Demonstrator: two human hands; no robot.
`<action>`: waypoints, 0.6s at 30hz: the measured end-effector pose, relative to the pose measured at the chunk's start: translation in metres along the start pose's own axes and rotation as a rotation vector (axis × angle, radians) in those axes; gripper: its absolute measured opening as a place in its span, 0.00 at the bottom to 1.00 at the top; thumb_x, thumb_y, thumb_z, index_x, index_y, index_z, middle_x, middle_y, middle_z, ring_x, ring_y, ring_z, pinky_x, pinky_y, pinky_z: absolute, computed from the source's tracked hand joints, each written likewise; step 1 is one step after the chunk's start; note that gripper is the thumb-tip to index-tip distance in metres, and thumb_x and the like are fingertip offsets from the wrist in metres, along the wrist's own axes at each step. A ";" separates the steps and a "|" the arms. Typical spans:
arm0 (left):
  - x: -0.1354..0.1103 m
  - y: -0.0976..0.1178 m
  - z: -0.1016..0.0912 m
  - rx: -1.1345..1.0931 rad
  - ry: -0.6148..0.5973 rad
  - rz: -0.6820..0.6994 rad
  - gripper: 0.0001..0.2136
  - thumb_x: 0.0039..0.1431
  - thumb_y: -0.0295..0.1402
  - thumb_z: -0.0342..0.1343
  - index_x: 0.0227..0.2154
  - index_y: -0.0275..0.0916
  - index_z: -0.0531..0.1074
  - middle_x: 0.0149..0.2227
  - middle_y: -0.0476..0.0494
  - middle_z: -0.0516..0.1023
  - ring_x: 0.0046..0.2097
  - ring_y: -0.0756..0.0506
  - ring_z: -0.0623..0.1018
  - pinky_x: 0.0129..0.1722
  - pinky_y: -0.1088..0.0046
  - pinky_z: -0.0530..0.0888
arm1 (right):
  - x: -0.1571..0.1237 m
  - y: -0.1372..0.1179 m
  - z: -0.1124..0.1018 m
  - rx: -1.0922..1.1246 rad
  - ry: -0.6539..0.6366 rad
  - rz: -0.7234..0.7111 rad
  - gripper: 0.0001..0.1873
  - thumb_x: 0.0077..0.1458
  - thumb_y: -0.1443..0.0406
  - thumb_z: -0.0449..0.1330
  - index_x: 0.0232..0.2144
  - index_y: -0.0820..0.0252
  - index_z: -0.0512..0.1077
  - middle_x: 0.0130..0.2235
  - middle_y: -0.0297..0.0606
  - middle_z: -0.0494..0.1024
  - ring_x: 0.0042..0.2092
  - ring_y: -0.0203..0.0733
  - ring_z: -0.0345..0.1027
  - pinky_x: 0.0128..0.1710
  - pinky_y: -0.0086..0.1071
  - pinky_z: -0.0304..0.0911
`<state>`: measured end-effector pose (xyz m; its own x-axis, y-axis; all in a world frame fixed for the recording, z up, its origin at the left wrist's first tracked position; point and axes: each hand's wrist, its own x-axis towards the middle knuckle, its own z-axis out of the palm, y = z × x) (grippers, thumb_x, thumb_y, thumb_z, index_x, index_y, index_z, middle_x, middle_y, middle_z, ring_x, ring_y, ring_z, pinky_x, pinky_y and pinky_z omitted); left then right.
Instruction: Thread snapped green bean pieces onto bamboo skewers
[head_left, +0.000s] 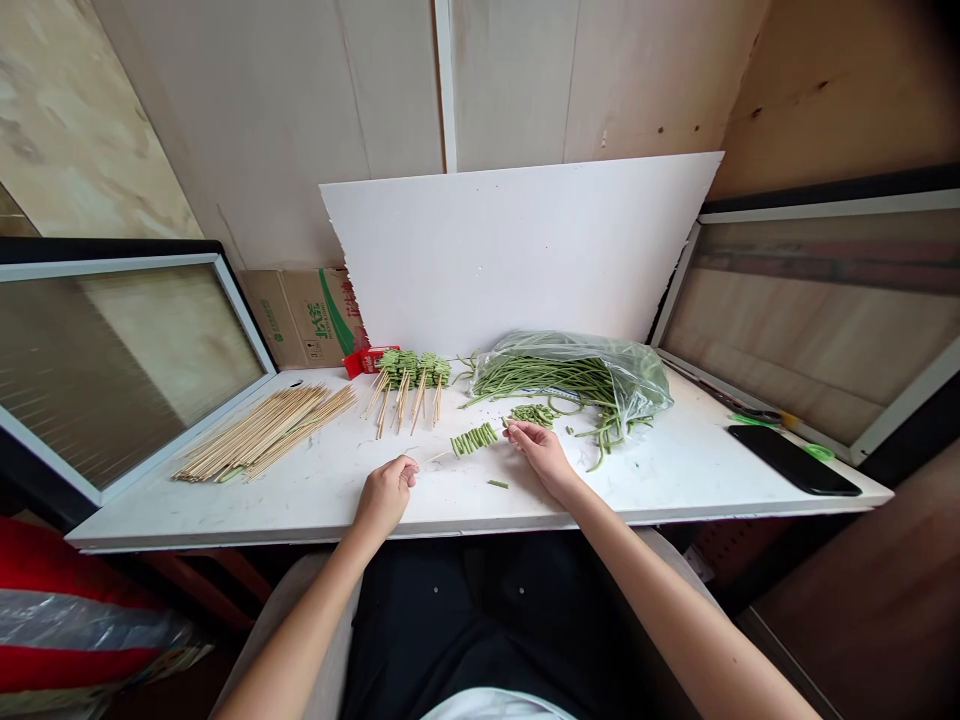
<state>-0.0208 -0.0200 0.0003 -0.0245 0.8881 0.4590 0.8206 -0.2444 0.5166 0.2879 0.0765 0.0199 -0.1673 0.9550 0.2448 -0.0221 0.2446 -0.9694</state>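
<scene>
My left hand (387, 492) is closed around the bare end of a bamboo skewer (437, 457). Several short green bean pieces (474, 438) sit side by side along the skewer, crosswise to it. At its other end my right hand (537, 452) pinches a bean piece (505, 423) close to the tip; whether the tip has pierced it is too small to tell. Just beyond the right hand lies a small pile of cut bean pieces (534, 413). One loose bean piece (498, 484) rests on the white table (465, 510) between my hands.
Finished bean skewers (409, 372) are stacked at the back, left of a clear plastic bag (637, 375) of long green beans (540, 378). Bare skewers (262, 430) lie in a heap at left. A phone (793, 460) and scissors (757, 411) are at right. A white board (517, 260) stands behind.
</scene>
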 end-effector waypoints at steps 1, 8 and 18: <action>0.000 0.000 0.000 0.001 -0.001 0.001 0.10 0.65 0.25 0.47 0.35 0.41 0.74 0.28 0.49 0.78 0.32 0.47 0.78 0.36 0.74 0.69 | -0.001 0.000 0.000 0.020 -0.005 -0.002 0.24 0.55 0.45 0.65 0.41 0.59 0.81 0.43 0.44 0.83 0.44 0.48 0.75 0.42 0.36 0.66; 0.000 0.004 -0.001 0.007 0.026 0.042 0.11 0.64 0.25 0.48 0.34 0.41 0.74 0.27 0.49 0.78 0.31 0.46 0.77 0.35 0.73 0.69 | -0.005 -0.006 0.003 0.061 -0.028 0.020 0.24 0.55 0.46 0.66 0.43 0.58 0.81 0.44 0.45 0.83 0.45 0.48 0.75 0.40 0.34 0.65; -0.001 0.000 0.001 0.012 0.039 0.053 0.11 0.62 0.22 0.48 0.34 0.41 0.75 0.28 0.49 0.78 0.32 0.47 0.78 0.35 0.74 0.70 | -0.007 -0.009 0.004 0.064 -0.037 0.034 0.23 0.55 0.47 0.66 0.43 0.57 0.81 0.44 0.44 0.84 0.45 0.48 0.75 0.40 0.34 0.65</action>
<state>-0.0201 -0.0204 -0.0005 -0.0034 0.8581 0.5134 0.8283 -0.2853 0.4823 0.2854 0.0665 0.0266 -0.2058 0.9554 0.2119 -0.0787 0.1996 -0.9767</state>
